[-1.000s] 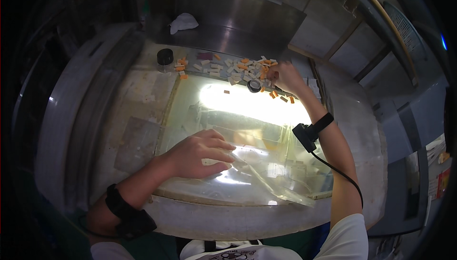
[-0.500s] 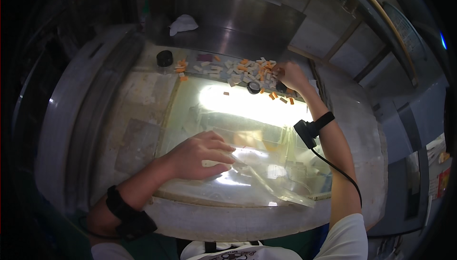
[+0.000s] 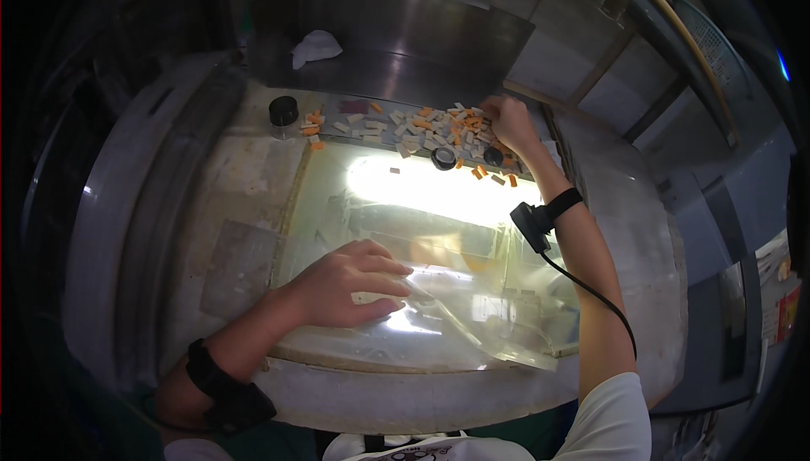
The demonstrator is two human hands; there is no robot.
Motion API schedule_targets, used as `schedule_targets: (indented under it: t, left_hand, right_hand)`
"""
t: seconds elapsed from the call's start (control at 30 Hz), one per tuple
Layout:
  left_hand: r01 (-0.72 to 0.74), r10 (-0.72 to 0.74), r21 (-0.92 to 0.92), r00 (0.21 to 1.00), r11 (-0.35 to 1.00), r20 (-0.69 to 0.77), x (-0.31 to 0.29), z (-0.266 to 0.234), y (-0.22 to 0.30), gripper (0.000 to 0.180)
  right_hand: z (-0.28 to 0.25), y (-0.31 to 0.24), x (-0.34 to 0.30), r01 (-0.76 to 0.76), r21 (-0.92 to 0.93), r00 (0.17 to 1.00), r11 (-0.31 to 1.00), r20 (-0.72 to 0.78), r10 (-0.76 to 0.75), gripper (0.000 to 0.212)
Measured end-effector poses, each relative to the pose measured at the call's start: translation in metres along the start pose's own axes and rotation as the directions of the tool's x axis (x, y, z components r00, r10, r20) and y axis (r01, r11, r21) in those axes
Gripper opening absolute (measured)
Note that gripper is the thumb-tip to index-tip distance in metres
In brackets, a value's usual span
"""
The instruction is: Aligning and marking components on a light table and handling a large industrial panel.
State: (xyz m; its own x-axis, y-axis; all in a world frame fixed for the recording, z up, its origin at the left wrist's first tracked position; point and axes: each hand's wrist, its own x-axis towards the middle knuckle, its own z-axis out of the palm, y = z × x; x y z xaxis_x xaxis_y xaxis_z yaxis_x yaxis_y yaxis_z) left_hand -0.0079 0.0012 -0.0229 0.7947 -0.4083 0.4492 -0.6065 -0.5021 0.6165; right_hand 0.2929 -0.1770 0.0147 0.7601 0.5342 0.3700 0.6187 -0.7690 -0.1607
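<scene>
The left hand [image 3: 350,284] was laid flat on the glowing glass top of a backlit light table [image 3: 337,183], fingers spread slightly and pressed down on a clear, glossy plastic sheet [image 3: 472,326] and on a small pale oblong piece [image 3: 375,298] just under the fingertips. The right hand [image 3: 506,124] was stretched to the far edge, fingers curled together over a heap of small flat orange and white rectangular chips [image 3: 430,128]; whether a chip was pinched between them could not be told, since the fingertips were hidden by the knuckles.

The step appeared to be the picking of one chip from the heap while the sheet was kept from sliding. It would be done well if a single chip were nipped by its short edges with thumb and forefinger and lifted straight up, so that neighbouring chips were not scattered. Steady, even pressure was called for under the left palm, as the slick film would slip readily on smooth glass.

Two small round black-rimmed lenses [image 3: 444,157] lay just short of the right fingers, and a black-capped round jar [image 3: 283,112] stood well off to their left. A crumpled white cloth [image 3: 316,46] lay beyond, on dull brushed metal.
</scene>
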Motion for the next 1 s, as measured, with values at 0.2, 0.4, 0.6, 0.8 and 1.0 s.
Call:
schedule_targets:
  t: [0.2, 0.4, 0.6, 0.8, 1.0]
  left_hand:
    - [-0.022, 0.022, 0.006, 1.000, 1.000, -0.005, 0.000, -0.001, 0.000, 0.018]
    - [-0.035, 0.035, 0.003, 0.999, 0.999, -0.014, 0.000, -0.001, 0.001, 0.018]
    - [-0.027, 0.027, 0.011, 1.000, 1.000, -0.010, -0.001, -0.002, 0.001, 0.017]
    - [-0.034, 0.035, 0.025, 0.999, 0.999, -0.006, 0.000, 0.000, 0.001, 0.021]
    - [0.012, -0.012, 0.005, 1.000, 1.000, -0.006, 0.000, -0.001, 0.002, 0.016]
  right_hand:
    - [0.009, -0.003, 0.009, 0.088, 0.032, 0.995, 0.996, -0.041, -0.086, 0.014]
    - [0.015, -0.001, 0.023, 0.043, -0.035, 0.998, 0.998, 0.040, -0.041, 0.012]
    - [0.007, 0.002, 0.030, 0.031, 0.026, 0.982, 0.999, 0.185, -0.036, 0.013]
    - [0.011, -0.005, 0.028, 0.005, -0.073, 0.984, 0.997, 0.178, 0.008, 0.012]
    - [0.006, -0.012, 0.031, 0.035, -0.153, 0.969, 0.988, 0.247, 0.003, 0.011]
